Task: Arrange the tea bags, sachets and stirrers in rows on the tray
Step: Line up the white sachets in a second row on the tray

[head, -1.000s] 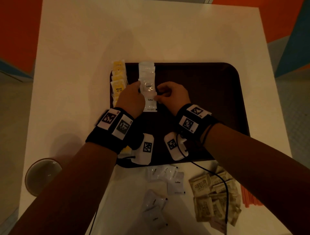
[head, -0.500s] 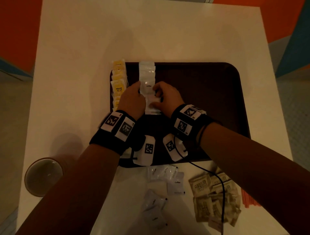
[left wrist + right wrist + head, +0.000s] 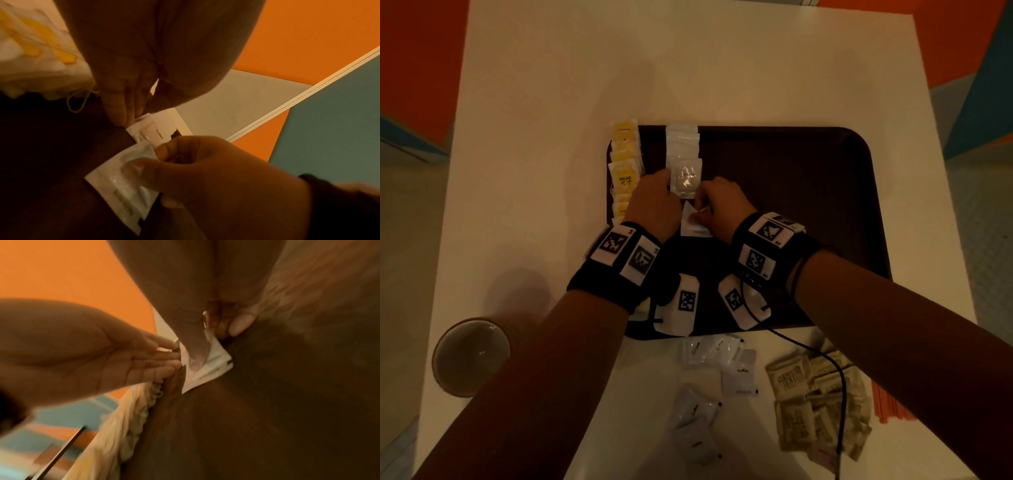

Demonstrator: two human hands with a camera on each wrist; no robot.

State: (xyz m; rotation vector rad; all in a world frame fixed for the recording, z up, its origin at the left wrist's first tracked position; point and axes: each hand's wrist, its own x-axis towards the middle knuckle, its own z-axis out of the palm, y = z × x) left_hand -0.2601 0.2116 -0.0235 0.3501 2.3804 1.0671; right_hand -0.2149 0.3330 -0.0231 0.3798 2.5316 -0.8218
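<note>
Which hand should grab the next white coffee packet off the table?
Left, probably. The left hand only touches the row's edge with straight fingers, while the right hand pinches a white sachet on the tray. Loose coffee packets lie near both.

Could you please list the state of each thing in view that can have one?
tray: two rows started, right side bare
white coffee sachet: flat, pinched by right hand
left hand: straight fingers against the white row
brown sachets: heaped on the table
cup: upright
</note>
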